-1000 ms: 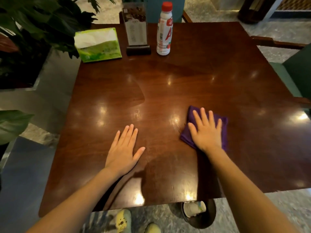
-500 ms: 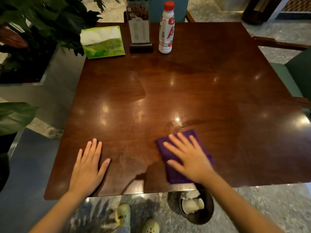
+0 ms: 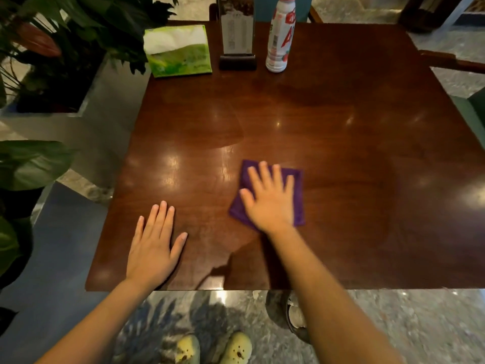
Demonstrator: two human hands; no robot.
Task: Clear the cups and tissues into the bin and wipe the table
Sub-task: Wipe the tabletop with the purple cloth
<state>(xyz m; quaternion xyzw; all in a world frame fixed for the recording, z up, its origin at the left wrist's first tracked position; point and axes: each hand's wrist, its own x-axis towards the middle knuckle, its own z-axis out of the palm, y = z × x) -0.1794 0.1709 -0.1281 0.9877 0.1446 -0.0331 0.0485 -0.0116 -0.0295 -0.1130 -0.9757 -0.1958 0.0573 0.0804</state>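
My right hand (image 3: 270, 199) lies flat with spread fingers on a folded purple cloth (image 3: 298, 195), pressing it onto the dark wooden table (image 3: 341, 153) near the front middle. My left hand (image 3: 153, 245) rests palm down on the bare tabletop at the front left, holding nothing. Below the table's front edge stands a dark round bin (image 3: 275, 311), mostly hidden by my right forearm; something white (image 3: 295, 315) shows inside it. No cups or loose tissues lie on the table.
At the table's far edge stand a green tissue box (image 3: 179, 51), a menu holder (image 3: 237, 35) and a white bottle (image 3: 280, 40). Potted plants (image 3: 65, 48) crowd the left side. A green chair (image 3: 469, 109) sits at the right. My shoes (image 3: 212, 348) show below.
My right hand has slid the purple cloth away from the front edge, up and to the right. My left hand has shifted a little to the right along the front of the table.
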